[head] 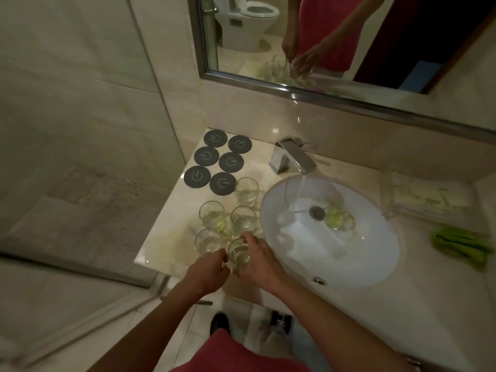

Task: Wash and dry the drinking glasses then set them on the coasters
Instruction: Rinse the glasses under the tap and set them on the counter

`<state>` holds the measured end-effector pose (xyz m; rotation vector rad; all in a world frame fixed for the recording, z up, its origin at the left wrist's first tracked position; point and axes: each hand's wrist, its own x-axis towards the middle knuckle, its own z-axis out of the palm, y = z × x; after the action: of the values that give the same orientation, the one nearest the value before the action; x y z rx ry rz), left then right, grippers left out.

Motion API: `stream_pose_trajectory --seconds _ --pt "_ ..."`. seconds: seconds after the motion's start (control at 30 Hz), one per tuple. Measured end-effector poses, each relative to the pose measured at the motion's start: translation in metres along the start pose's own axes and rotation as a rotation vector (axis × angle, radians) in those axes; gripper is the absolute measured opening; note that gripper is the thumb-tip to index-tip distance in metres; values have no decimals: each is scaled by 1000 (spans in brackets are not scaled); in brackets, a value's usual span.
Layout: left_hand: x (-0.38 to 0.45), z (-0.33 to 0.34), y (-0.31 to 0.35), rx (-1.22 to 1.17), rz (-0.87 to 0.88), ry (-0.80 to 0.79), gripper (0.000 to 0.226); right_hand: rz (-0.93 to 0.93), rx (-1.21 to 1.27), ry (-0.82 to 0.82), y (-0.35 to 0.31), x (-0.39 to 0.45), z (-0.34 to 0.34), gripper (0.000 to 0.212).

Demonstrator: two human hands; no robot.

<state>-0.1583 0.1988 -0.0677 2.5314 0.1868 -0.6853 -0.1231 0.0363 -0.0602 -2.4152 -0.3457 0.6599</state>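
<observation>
At the counter's front edge, the nearest glass (239, 256) sits between your hands: right hand (259, 260) wraps its sink-side wall, left hand (208, 271) has curled fingertips touching the other side. It holds yellowish liquid, so expect rigid, breakable and likely slick. Grip mid-wall, not the rim. Four more glasses (212, 216) stand just behind; one lies in the sink (357, 267) near the running faucet (294, 156). Coasters (206, 156) are bare, far left.
</observation>
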Motion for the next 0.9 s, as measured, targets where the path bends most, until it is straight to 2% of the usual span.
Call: stream_pose_trajectory --seconds 0.13,0.33,0.4,0.5,0.63,0.9 --pt "-2 1 -11 3 35 -48 42 54 -5 40 -6 6 15 93" --pt "0 -7 -7 30 120 28 16 77 -43 18 -10 13 17 98" --pt "0 -14 -2 32 150 89 18 87 -60 -8 -10 13 13 98" --pt "5 -26 9 43 185 176 19 108 -79 -48 -6 12 2 85" --pt "22 -32 32 57 209 186 15 151 -146 -1 11 9 -19 51" --pt "66 -14 119 128 299 134 13 302 -119 78 83 7 -84 37"
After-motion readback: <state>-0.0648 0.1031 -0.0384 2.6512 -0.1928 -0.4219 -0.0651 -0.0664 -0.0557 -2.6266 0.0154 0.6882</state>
